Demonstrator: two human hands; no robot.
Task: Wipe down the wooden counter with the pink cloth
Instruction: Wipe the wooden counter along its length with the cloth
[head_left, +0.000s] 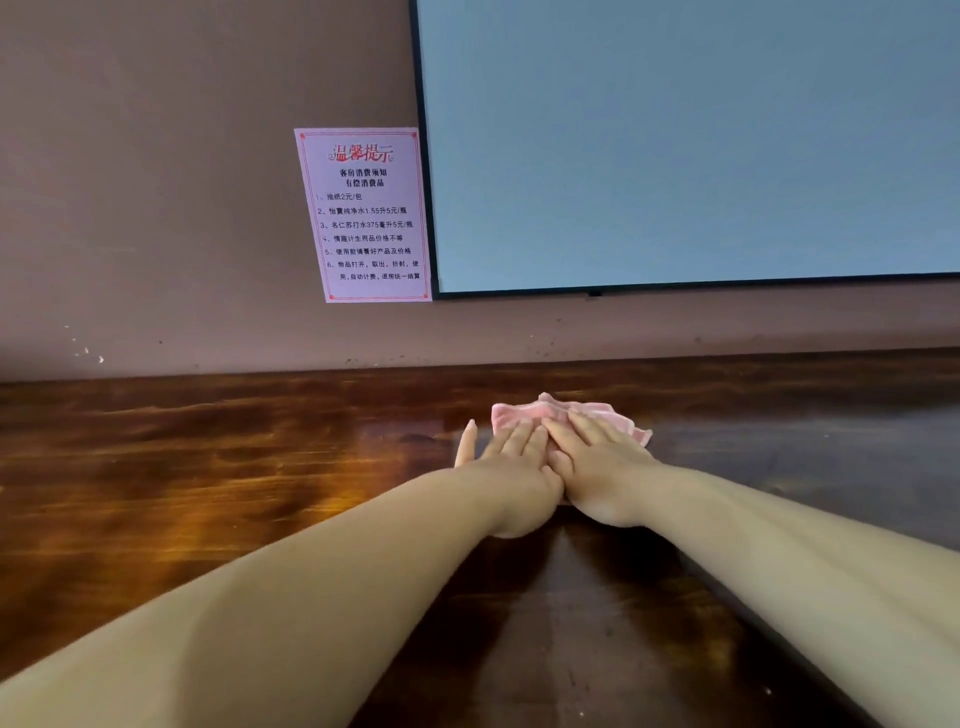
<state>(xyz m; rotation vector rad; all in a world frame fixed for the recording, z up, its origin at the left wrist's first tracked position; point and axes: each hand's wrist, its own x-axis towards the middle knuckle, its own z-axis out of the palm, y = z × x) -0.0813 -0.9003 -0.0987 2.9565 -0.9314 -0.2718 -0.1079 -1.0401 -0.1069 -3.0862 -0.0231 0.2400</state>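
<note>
A crumpled pink cloth (563, 413) lies on the dark glossy wooden counter (218, 467), close to the back wall. Both arms reach forward over the counter. My left hand (506, 462) lies flat with straight fingers on the cloth's left part, its thumb spread out onto the bare wood. My right hand (597, 462) presses flat on the cloth right beside it, the two hands touching side by side. Most of the cloth is hidden under the hands; only its far edge and right corner show.
A brown wall (156, 208) rises straight behind the counter. A pink printed notice (363, 215) is stuck on it, and a large black-framed screen (685, 140) hangs to its right. The counter stretches left and right of the hands.
</note>
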